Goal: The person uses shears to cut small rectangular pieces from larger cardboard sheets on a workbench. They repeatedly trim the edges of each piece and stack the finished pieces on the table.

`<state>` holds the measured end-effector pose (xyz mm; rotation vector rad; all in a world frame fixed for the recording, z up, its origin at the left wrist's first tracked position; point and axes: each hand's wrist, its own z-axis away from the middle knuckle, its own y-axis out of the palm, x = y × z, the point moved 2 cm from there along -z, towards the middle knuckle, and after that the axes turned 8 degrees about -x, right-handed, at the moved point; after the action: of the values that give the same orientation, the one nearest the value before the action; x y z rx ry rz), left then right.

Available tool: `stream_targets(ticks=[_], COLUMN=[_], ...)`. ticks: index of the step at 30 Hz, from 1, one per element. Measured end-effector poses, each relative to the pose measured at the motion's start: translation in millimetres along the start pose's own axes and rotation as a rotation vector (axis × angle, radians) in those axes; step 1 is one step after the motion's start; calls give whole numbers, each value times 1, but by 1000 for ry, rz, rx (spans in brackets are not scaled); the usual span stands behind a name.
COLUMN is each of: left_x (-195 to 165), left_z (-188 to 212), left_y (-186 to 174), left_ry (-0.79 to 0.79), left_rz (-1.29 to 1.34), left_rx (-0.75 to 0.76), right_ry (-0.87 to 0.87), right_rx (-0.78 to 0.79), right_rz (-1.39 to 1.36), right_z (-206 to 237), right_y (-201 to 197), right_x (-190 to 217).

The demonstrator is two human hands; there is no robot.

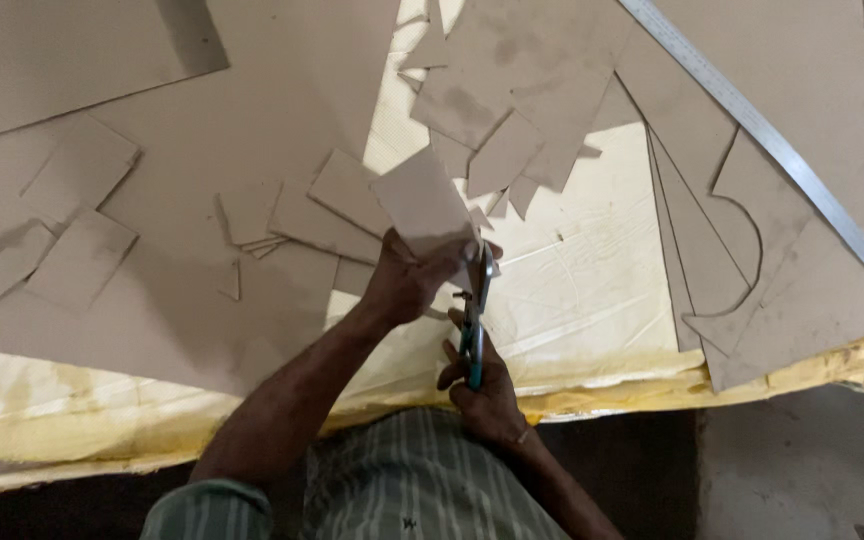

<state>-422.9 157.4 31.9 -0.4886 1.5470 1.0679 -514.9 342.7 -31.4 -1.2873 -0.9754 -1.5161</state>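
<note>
My left hand grips a small brown cardboard piece by its near edge, holding it tilted up above the table. My right hand is closed around the teal handles of a pair of scissors. The metal blades point away from me and meet the right near corner of the cardboard piece, just beside my left fingers. Whether the blades are closed is hard to tell.
Large brown cardboard sheets and several cut scraps cover a table with a pale yellow cloth. A long metal ruler lies diagonally on the sheets at right. The table's near edge is just in front of me; grey floor lies at lower right.
</note>
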Motion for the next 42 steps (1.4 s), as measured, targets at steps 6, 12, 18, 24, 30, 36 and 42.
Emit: stream_targets(ticks=[6, 12, 18, 24, 30, 36, 42], left_x=[8, 34, 28, 7, -5, 9, -6], left_z=[8, -5, -49, -121, -141, -88, -78], left_y=[-3, -8, -40, -3, -63, -129, -115], left_ry=[32, -97, -173, -206, -50, 284, 304], left_rz=[49, -244, -13, -424, -1259, -1716, -1779], left_rx=[-35, -163, -213, 104, 10, 387, 258], right_ry=[-11, -145, 136, 104, 109, 167, 225], right_rx=[-124, -222, -79, -104, -117, -114, -92], right_rz=[116, 330, -38, -266, -241, -184, -25], right_z=[-1, -24, -17, 0, 10, 11, 6], right_y=[-4, -6, -17, -23, -25, -25, -21], right_x=[-12, -37, -28, -18, -24, -32, -23])
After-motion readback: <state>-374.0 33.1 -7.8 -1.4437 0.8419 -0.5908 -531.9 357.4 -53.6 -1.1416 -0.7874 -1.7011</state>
